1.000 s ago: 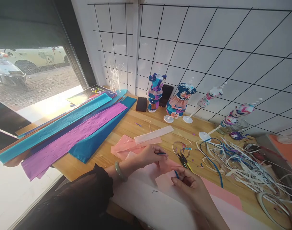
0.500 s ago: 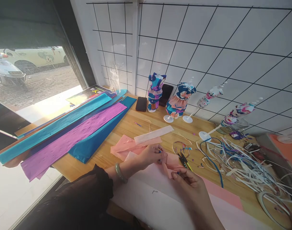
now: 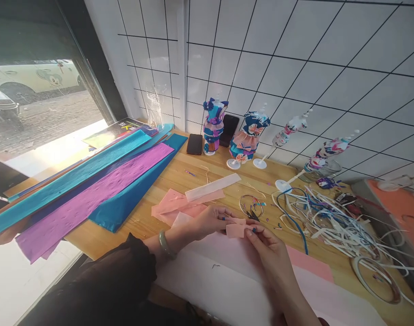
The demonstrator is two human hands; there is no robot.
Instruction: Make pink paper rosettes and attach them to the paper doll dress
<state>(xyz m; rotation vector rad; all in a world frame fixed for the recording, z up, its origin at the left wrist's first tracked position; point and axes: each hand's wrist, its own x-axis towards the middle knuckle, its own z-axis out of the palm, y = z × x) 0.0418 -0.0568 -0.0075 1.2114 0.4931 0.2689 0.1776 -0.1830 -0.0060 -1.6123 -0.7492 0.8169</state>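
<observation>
A small piece of pale pink paper is stretched between my two hands, above the table. My left hand, with a jade-green bangle at the wrist, pinches its left side. At its right side my right hand is closed on the same piece, thumb and fingertips together. Blue nails show on both hands. Below lies a large whitish-pink sheet, with a small dark mark on it. Pink paper pieces and a pale strip lie just beyond my left hand. Dark-tipped scissors are partly hidden behind my right hand.
Long teal and purple strips overhang the table's left edge. At the back stand decorated dress-form figures and two phones. Tangled white strips cover the right side, beside a grey-and-orange box.
My hands have drawn the pink paper out flatter and turned it toward me. It looked folded and crumpled before. The camera view has shifted slightly, moving the background left.
</observation>
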